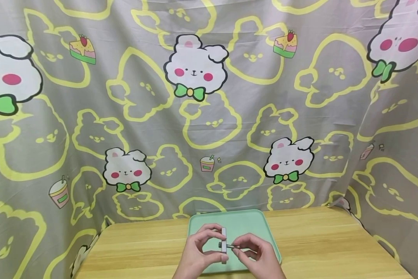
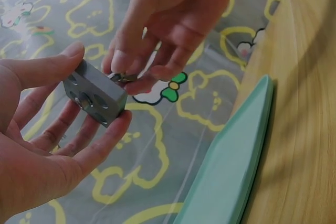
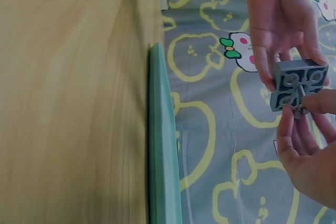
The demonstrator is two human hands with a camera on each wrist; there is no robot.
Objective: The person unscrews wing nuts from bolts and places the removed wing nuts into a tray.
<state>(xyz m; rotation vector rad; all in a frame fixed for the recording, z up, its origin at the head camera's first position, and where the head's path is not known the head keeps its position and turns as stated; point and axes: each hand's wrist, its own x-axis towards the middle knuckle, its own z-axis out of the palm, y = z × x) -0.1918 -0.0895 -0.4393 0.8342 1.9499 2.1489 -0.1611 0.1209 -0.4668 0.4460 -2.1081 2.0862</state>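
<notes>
Over the tray, my left hand (image 1: 196, 250) holds a small grey square block (image 1: 224, 234) upright by its edges, thumb below and fingers above. The left wrist view shows round holes in one face of the block (image 2: 97, 95), with a metal piece in the middle hole. In the right wrist view, the other face has ring-shaped recesses and ribs. A thin metal rod (image 1: 232, 246), like a bolt, stands out from the middle of that face. My right hand (image 1: 258, 254) pinches the rod's outer end between thumb and fingers; its tip is partly hidden.
A light green tray (image 1: 247, 221) with a raised rim lies on the wood-grain table (image 1: 142, 244) beneath both hands. Grey curtain cloth (image 1: 195, 128) with rabbit prints hangs behind the table and along both sides.
</notes>
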